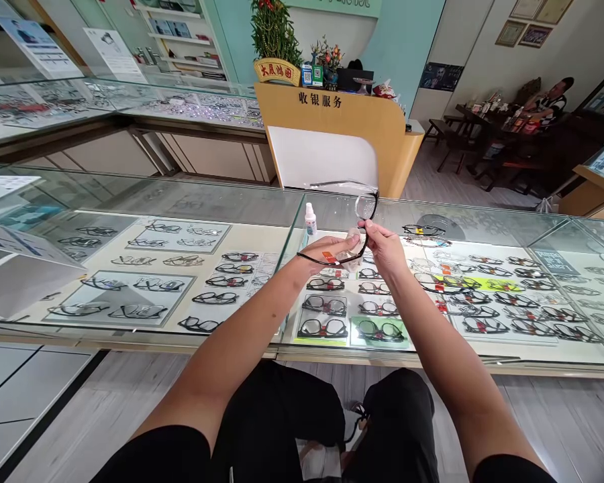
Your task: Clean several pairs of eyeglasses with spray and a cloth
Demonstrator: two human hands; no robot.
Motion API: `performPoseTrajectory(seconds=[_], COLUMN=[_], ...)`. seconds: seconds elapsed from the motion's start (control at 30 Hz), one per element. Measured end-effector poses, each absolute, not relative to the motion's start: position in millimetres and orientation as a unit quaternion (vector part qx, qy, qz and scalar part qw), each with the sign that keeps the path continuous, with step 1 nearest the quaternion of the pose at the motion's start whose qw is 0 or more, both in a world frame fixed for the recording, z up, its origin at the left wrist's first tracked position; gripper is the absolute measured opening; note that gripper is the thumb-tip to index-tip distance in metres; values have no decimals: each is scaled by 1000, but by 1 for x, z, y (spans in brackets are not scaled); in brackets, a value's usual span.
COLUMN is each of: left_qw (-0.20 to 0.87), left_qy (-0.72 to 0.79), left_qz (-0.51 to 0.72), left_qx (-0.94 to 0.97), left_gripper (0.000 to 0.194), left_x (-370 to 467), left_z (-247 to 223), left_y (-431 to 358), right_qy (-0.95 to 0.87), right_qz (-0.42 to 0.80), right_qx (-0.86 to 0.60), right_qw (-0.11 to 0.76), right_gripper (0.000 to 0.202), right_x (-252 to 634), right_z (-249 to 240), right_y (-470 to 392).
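Observation:
A pair of black-framed eyeglasses (366, 206) is held up above the glass counter, turned on its side with one lens uppermost. My right hand (385, 248) pinches the frame near its middle. On the lower lens, my left hand (338, 247) is closed around a crumpled whitish cloth (353, 260), with the thumb pressed on it. One dark temple with an orange tag (329, 257) reaches left below my left hand. A small white spray bottle (310, 219) stands upright on the counter just beyond my left hand. The lower lens is partly covered by the cloth and fingers.
Under the glass counter (262, 209) lie many eyeglasses in rows. Another pair of black glasses (423, 230) rests on top, right of my right hand. A folded white card stand (17, 275) is at left. Beyond stands a wooden cashier desk (332, 115); a person (551, 104) sits far right.

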State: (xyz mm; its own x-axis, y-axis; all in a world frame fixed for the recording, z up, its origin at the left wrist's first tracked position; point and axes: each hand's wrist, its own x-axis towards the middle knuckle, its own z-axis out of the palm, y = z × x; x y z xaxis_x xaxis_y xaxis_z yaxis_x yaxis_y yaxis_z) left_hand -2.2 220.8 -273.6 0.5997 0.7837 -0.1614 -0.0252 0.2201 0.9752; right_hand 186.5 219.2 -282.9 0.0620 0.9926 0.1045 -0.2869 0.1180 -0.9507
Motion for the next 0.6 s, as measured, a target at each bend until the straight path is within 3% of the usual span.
performPoseTrajectory(seconds=[0.6], left_qw=[738], left_qy=[305], left_qz=[320], left_qx=[510], left_gripper=[58], left_x=[4], left_z=[-264], left_y=[220], right_qy=[-451], right_qz=[521], right_qx=[-414], right_qw=[594], right_gripper=[50], right_x=[183], right_z=[-285], right_y=[215])
